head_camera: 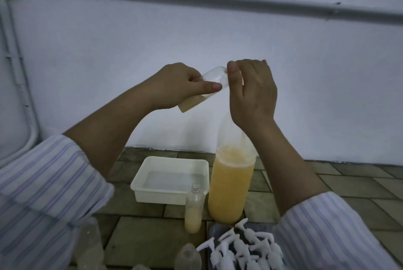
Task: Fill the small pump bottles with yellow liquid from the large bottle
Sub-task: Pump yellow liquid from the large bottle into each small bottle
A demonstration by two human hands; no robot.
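Left hand (174, 83) grips a small bottle (202, 88) raised at chest height, fingers curled round its body, index finger laid along the side. Bottle is tilted: base down-left, neck up-right, partly filled with yellow liquid pooled at the low end. Right hand (250, 91) is at the neck end, thumb and fingers bunched at the mouth. Looks like it pinches something there, probably a pump or cap, but the part itself is hidden behind the fingers, so can't tell for sure.

Key relation: the bottle's long axis runs from the left palm up toward the right fingertips, so the mouth points straight into the right hand. Hands are nearly touching, the bottle bridging them. My read: the right hand works the neck while the left steadies.

Large bottle (231, 184) stands upright on the tiled floor (349, 193) directly below the right wrist, roughly three-quarters full of yellow liquid. Right hand is the nearer one to it.

Second small bottle (194, 211) stands uncapped just left of the large bottle, part-filled. White tub (170, 180) sits behind it. Pile of white pump heads (244, 248) lies near the bottom edge, below the right forearm.

Risk: tilt plus open neck could spill.
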